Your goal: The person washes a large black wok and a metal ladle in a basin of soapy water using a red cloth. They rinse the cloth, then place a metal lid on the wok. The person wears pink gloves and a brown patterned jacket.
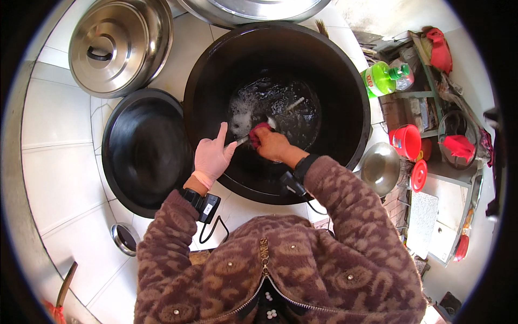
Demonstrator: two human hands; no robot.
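Observation:
A large black basin [340, 108] holds shallow water with foam on its left side. Over its near left part is my left hand [210, 156] in a pale pink glove, index finger stretched out, the thumb and other fingers closed at one end of a thin silvery utensil [243, 141]. The utensil's other end goes into a dark red cloth [258, 131], which my bare right hand [272, 144] grips around it; its head is hidden. Another slim, light-coloured utensil [295, 103] lies in the water.
A smaller black basin [143, 156] stands left, below a lidded steel pot [108, 48]. A steel bowl [381, 168], green bottle [380, 79] and red bucket [408, 141] are at right. A small metal bowl [124, 239] sits on the white tiles near my left sleeve.

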